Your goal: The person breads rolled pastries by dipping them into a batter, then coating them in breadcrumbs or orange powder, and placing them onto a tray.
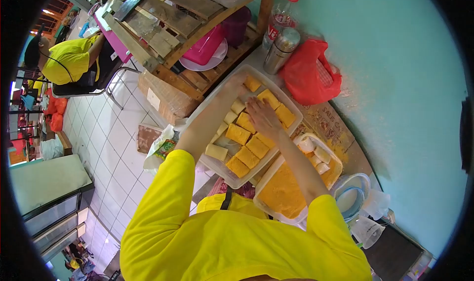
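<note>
A large clear plastic tub (238, 183) holds orange-coated blocks (238, 133) and several pale yellow blocks (216, 152). My right hand (263, 117) lies over the coated blocks in the tub, its fingers stretched towards the far end. My left hand (237, 91) is at the tub's far left part, blurred, and its fingers cannot be made out. Beside the tub, under my right forearm, a smaller container (256, 202) holds orange powder (286, 189) with a few pale pieces (322, 155) at its far end.
A red plastic bag (311, 74), a steel flask (282, 50) and a red-capped bottle (282, 17) stand beyond the tub. A wooden slatted rack (173, 14) is at the upper left. Clear jugs (349, 199) stand at the right. Another person (69, 59) sits at the far left.
</note>
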The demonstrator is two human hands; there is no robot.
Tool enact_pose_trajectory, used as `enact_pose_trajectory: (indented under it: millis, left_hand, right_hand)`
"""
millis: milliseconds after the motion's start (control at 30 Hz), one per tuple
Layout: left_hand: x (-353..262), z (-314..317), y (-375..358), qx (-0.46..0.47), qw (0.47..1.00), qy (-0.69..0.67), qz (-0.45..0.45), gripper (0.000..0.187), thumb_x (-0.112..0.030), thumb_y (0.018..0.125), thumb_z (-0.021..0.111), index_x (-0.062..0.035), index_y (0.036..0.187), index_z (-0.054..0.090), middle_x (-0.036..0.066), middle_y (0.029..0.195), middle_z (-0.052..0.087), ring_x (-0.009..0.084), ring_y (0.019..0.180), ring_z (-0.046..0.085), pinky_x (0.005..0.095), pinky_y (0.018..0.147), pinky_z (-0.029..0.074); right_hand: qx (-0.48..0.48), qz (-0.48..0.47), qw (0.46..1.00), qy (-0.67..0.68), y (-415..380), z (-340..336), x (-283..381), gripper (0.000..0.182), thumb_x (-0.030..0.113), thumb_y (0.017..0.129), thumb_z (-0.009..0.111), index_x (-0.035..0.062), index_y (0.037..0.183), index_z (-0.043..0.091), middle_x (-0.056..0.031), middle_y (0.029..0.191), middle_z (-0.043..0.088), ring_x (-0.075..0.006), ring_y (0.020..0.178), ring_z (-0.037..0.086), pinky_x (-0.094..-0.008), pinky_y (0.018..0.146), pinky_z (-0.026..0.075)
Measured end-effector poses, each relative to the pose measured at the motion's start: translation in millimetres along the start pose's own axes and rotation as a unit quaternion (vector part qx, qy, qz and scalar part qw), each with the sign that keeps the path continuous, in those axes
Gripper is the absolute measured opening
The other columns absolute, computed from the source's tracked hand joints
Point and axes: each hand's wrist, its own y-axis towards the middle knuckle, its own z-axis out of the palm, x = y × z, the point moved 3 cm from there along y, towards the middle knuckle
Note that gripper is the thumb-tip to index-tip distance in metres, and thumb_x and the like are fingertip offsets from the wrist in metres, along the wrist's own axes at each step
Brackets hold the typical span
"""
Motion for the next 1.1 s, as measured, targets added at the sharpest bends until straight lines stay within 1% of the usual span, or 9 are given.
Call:
enact_pose_trajectory:
  millis: [100, 200, 233, 300, 433, 500, 700, 833, 1100]
  left_hand:
    - [-6, -13, 2, 0.020, 1.000, 0.013, -0.016, 0.015, -0.013, 0.086, 0.059, -0.0010, 0.095, 0.059, 0.011, 0.093, 0.060, 0.0251, 0.093, 0.059, 0.0420, 0.071, 0.050]
    - [-10, -30, -24, -0.071, 0.945, 0.316, 0.045, 0.013, -0.013, 0.087, 0.056, -0.0027, 0.092, 0.061, 0.012, 0.089, 0.062, 0.0299, 0.091, 0.059, 0.0431, 0.074, 0.048]
    - [-12, -32, -40, -0.044, 0.877, 0.446, 0.172, 0.012, -0.011, 0.086, 0.055, -0.0036, 0.092, 0.062, 0.012, 0.087, 0.062, 0.0309, 0.090, 0.059, 0.0424, 0.073, 0.048]
    - [-9, -36, -78, 0.018, 0.642, 0.652, 0.403, 0.013, -0.007, 0.083, 0.054, -0.0053, 0.092, 0.064, 0.012, 0.083, 0.062, 0.0328, 0.087, 0.059, 0.0410, 0.072, 0.047]
    - [0, -48, -93, 0.105, 0.482, 0.748, 0.444, 0.025, -0.003, 0.077, 0.054, -0.0099, 0.100, 0.063, 0.011, 0.092, 0.060, 0.0308, 0.095, 0.057, 0.0411, 0.082, 0.043]
    - [5, -55, -84, 0.135, 0.413, 0.766, 0.473, 0.029, -0.002, 0.076, 0.053, -0.0107, 0.102, 0.063, 0.009, 0.096, 0.059, 0.0284, 0.100, 0.055, 0.0410, 0.087, 0.040]
    - [-12, -42, -100, 0.203, 0.390, 0.826, 0.352, 0.038, -0.007, 0.068, 0.067, -0.0127, 0.105, 0.061, 0.008, 0.095, 0.055, 0.0267, 0.105, 0.052, 0.0416, 0.089, 0.038]
    - [-12, -37, -96, 0.199, 0.343, 0.844, 0.362, 0.047, -0.011, 0.061, 0.074, -0.0131, 0.106, 0.061, 0.008, 0.098, 0.055, 0.0260, 0.107, 0.050, 0.0404, 0.088, 0.038]
    - [-12, -39, -87, 0.187, 0.284, 0.886, 0.316, 0.049, -0.011, 0.060, 0.075, -0.0120, 0.106, 0.060, 0.010, 0.101, 0.056, 0.0270, 0.107, 0.050, 0.0406, 0.089, 0.038]
  right_hand:
    - [0.019, 0.033, 0.998, -0.053, -2, 8, -15, 0.033, 0.018, 0.086, 0.053, 0.0026, 0.115, 0.053, -0.0136, 0.125, 0.050, -0.0282, 0.118, 0.045, -0.0439, 0.100, 0.034]
    - [-0.047, 0.035, 0.996, -0.072, -6, 7, -22, 0.032, 0.018, 0.085, 0.053, 0.0039, 0.113, 0.054, -0.0125, 0.122, 0.052, -0.0270, 0.115, 0.047, -0.0431, 0.098, 0.036]
    - [-0.079, 0.031, 0.994, -0.069, -7, 4, -19, 0.032, 0.017, 0.084, 0.053, 0.0043, 0.113, 0.055, -0.0126, 0.122, 0.053, -0.0270, 0.114, 0.048, -0.0428, 0.098, 0.036]
    - [-0.039, 0.011, 0.999, -0.018, -5, -1, -5, 0.034, 0.016, 0.083, 0.053, 0.0041, 0.115, 0.054, -0.0127, 0.122, 0.053, -0.0275, 0.116, 0.047, -0.0422, 0.098, 0.036]
    - [0.032, -0.089, 0.994, 0.057, -10, 5, 23, 0.039, 0.014, 0.083, 0.053, 0.0036, 0.120, 0.052, -0.0132, 0.122, 0.052, -0.0286, 0.118, 0.045, -0.0416, 0.100, 0.035]
    - [0.041, -0.062, 0.996, 0.046, -18, 12, 19, 0.041, 0.015, 0.082, 0.054, 0.0030, 0.121, 0.051, -0.0132, 0.122, 0.052, -0.0286, 0.119, 0.045, -0.0413, 0.100, 0.034]
    - [0.013, -0.036, 0.997, 0.068, -23, 10, 27, 0.044, 0.017, 0.082, 0.056, 0.0031, 0.123, 0.051, -0.0153, 0.126, 0.049, -0.0302, 0.120, 0.044, -0.0423, 0.102, 0.033]
    - [0.050, -0.127, 0.984, 0.118, -25, 2, 59, 0.044, 0.019, 0.083, 0.057, 0.0126, 0.127, 0.051, -0.0173, 0.126, 0.049, -0.0336, 0.121, 0.041, -0.0443, 0.101, 0.033]
    - [0.054, 0.010, 0.998, 0.027, -43, 11, 68, 0.044, 0.018, 0.082, 0.057, 0.0112, 0.125, 0.052, -0.0201, 0.130, 0.045, -0.0332, 0.122, 0.039, -0.0463, 0.101, 0.031]
